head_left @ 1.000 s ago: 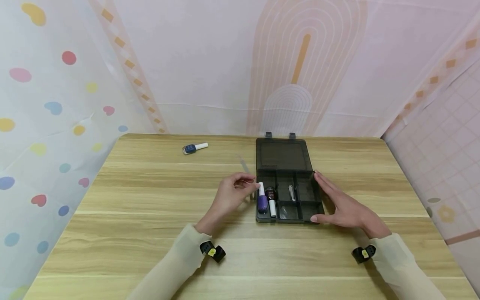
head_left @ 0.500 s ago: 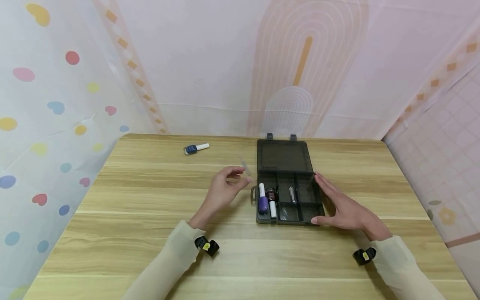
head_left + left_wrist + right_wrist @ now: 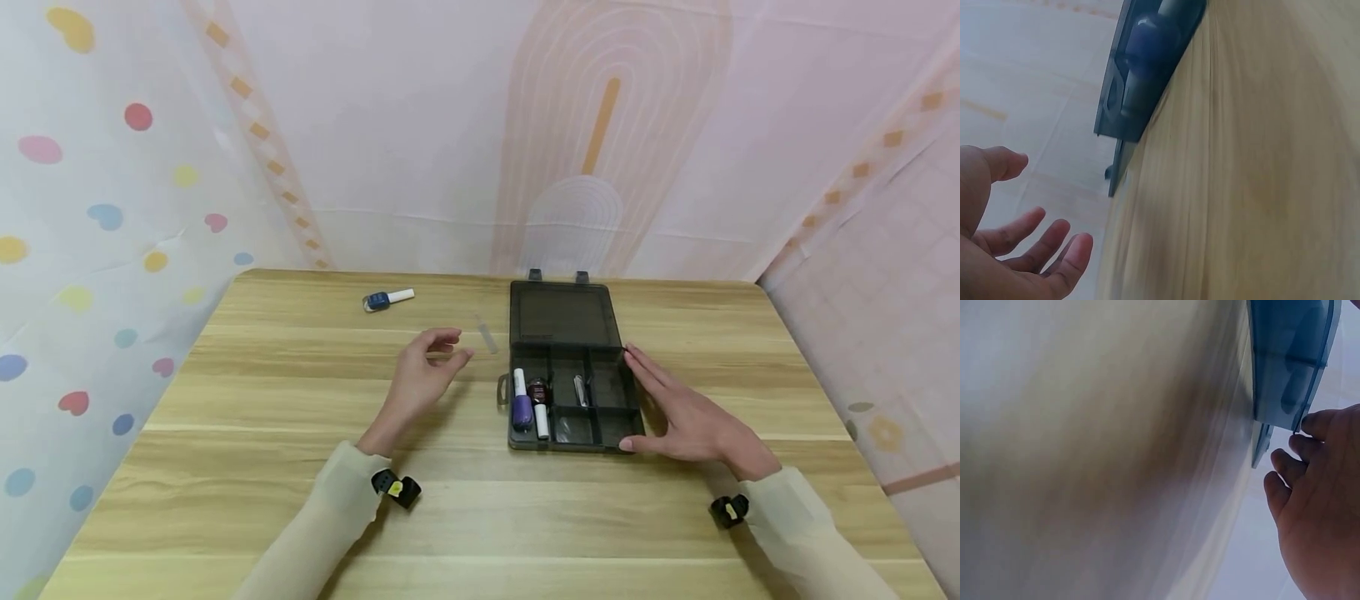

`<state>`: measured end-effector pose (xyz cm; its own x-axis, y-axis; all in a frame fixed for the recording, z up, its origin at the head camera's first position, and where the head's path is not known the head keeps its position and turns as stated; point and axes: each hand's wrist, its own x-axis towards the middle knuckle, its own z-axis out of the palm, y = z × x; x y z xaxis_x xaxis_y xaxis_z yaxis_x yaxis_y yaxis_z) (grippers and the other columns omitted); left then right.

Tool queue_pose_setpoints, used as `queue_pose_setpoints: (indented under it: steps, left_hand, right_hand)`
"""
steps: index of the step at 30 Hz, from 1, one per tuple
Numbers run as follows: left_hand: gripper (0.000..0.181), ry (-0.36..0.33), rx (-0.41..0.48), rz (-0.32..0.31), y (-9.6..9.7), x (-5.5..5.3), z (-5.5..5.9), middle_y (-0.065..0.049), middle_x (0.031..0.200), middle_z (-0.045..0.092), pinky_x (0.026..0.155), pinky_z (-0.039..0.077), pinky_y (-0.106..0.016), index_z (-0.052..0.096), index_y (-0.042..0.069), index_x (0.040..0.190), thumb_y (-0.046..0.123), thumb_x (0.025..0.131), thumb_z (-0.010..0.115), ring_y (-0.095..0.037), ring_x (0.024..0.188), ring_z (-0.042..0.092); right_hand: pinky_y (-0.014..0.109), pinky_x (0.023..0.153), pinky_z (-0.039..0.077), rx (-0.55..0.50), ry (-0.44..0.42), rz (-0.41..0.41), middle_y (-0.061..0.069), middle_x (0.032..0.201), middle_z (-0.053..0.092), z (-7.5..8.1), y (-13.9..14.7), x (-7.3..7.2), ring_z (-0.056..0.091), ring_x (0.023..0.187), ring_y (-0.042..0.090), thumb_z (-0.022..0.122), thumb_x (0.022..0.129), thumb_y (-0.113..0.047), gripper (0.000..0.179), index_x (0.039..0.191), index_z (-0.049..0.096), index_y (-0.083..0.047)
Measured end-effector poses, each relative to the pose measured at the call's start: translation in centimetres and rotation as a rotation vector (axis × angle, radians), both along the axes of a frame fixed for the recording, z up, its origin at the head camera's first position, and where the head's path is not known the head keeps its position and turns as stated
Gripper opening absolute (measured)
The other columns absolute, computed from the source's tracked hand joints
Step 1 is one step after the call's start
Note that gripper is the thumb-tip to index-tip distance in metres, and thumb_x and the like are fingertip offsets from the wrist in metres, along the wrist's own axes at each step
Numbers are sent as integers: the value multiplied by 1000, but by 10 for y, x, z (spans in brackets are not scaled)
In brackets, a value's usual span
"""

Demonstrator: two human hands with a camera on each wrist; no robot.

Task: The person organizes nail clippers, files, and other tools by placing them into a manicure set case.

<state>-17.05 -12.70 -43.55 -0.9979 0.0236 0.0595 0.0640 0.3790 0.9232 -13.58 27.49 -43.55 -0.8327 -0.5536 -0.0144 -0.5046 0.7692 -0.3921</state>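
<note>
A dark grey see-through compartment box [image 3: 576,442] lies on the table with its lid [image 3: 564,312] folded back. Its left section holds a purple nail polish bottle [image 3: 522,412] and a dark nail polish bottle [image 3: 537,390], both white-capped. Small silver nail clippers [image 3: 581,390] lie in the back middle section. My right hand [image 3: 678,421] spans the box's right side, fingertips by the rear edge and thumb at the front corner. Holding nothing, my left hand [image 3: 418,375] is over the table left of the box, fingers loosely bent. Near its fingertips is a slim pale translucent stick [image 3: 487,335].
A blue nail polish bottle [image 3: 377,301] with a white cap lies at the back left of the wooden table [image 3: 300,400]. The box has a loop handle [image 3: 502,390] on its left side. A printed cloth [image 3: 420,133] hangs behind the table.
My left hand has drawn away from the purple nail polish bottle, leftward past the translucent stick. The bottle stays in the box's left section. My right hand keeps its place at the box.
</note>
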Motion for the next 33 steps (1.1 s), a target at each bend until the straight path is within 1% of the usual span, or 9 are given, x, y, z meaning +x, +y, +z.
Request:
queue_pose_setpoints:
  steps: [4,12,17,22,24,26,28,31,33]
  left_hand:
    - [49,-10,-3,12,-9,-3,-1,-16,134,64,103,53,-46,60,2,135,29,96,73,-29,121,60]
    - [47,24,-36,40,-28,-12,2,-18,134,63,102,53,-48,60,0,135,26,97,72,-31,121,60]
    - [48,61,-92,60,-43,-22,1,-23,133,62,101,52,-51,60,-1,136,26,98,70,-36,122,59]
    - [50,73,-158,78,-60,-34,0,-24,136,60,100,52,-53,59,-2,137,27,97,71,-40,127,56]
    - [52,77,-186,82,-66,-38,-1,-25,139,58,98,53,-53,57,-2,138,28,97,71,-42,128,55]
    - [53,99,-211,84,-71,-43,-1,-25,141,55,98,53,-55,57,-2,138,27,96,72,-43,130,53]
    - [54,128,-243,93,-76,-48,1,-27,143,53,102,50,-57,57,-4,138,25,95,73,-45,130,51]
    - [55,178,-281,103,-84,-58,3,-29,142,52,110,42,-59,57,-6,137,23,93,74,-47,133,47]
    - [57,197,-315,109,-90,-63,4,-32,142,51,113,37,-60,57,-8,137,23,93,75,-49,134,44]
  right_hand:
    - [54,114,43,56,60,12,10,174,9,1,0,0,26,156,37,73,84,-68,119,165,10,-9]
    - [54,121,32,117,136,15,12,173,15,1,0,0,19,158,34,71,83,-71,118,165,14,-6]
    - [48,126,25,122,133,15,13,173,15,1,-1,0,18,159,34,69,84,-71,116,164,15,-6]
    - [41,129,20,110,139,19,14,172,18,2,-1,1,20,158,35,71,83,-71,116,164,18,-5]
    - [41,129,19,111,132,17,13,172,18,2,-1,0,20,158,35,71,82,-71,117,164,19,-5]
    - [43,129,20,120,114,11,12,173,16,3,-1,0,18,159,34,71,82,-73,119,164,17,-6]
    - [47,128,22,129,95,7,11,173,15,4,-2,-1,17,159,33,70,81,-74,120,164,16,-7]
    - [49,127,23,138,83,3,11,173,14,6,-3,-1,17,159,33,70,81,-75,121,165,15,-7]
    - [49,127,23,140,88,3,11,173,14,6,-3,-1,17,159,33,70,81,-75,121,165,16,-7]
